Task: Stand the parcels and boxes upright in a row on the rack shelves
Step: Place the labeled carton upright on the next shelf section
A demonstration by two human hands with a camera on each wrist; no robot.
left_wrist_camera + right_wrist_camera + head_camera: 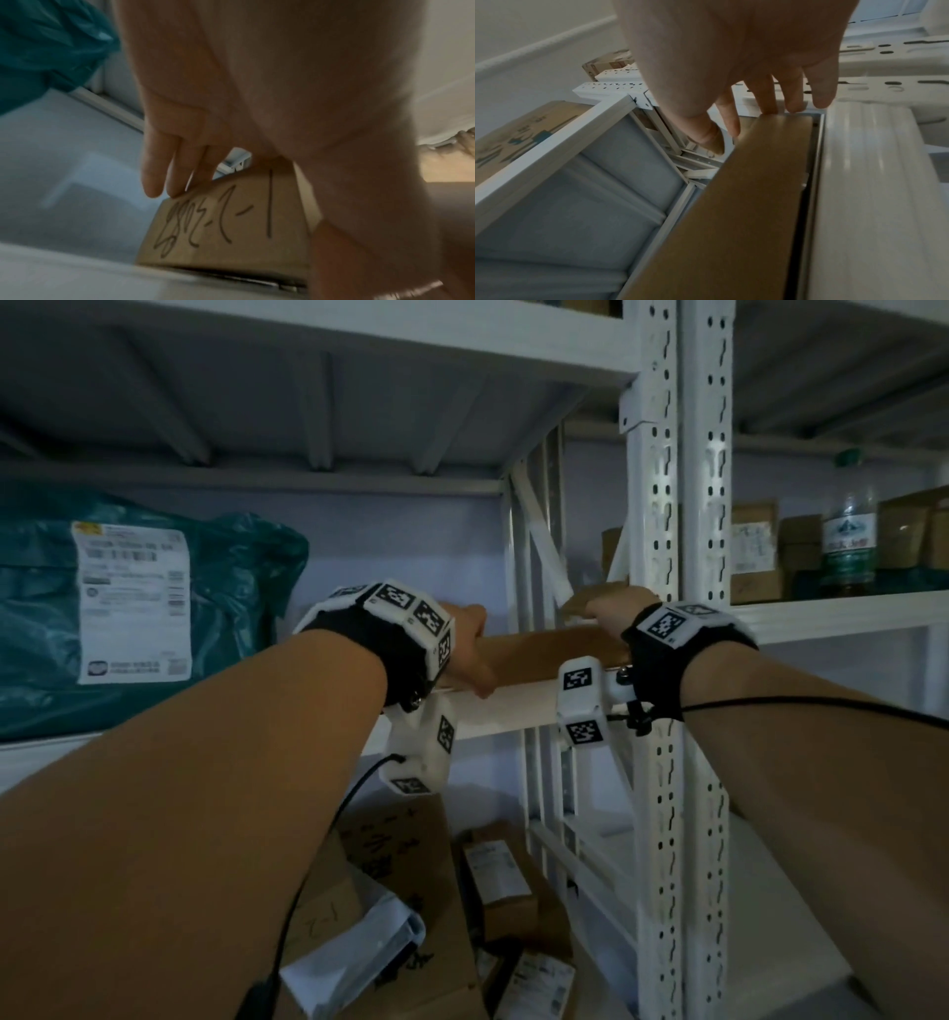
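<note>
A long brown cardboard box (pixel 544 649) lies along the front edge of the middle shelf (pixel 513 706), beside the rack upright. My left hand (pixel 475 654) grips its left end; that end face carries black handwriting (pixel 218 219), with straight fingers (pixel 154 182) on one edge and the thumb (pixel 359 263) on the other. My right hand (pixel 598 611) is at the right end. Its straight fingertips (pixel 770 107) touch the far edge of the box (pixel 757 192), and the thumb (pixel 711 142) hangs beside it. A teal plastic parcel (pixel 128 613) with a white label stands at the shelf's left.
White slotted uprights (pixel 678 557) stand just right of the box. The right bay holds small brown boxes (pixel 755 552) and a bottle (pixel 847 541). On the lower shelf lie tumbled cardboard boxes (pixel 405 865) and a white mailer (pixel 354 952). The upper shelf's underside (pixel 308 403) hangs overhead.
</note>
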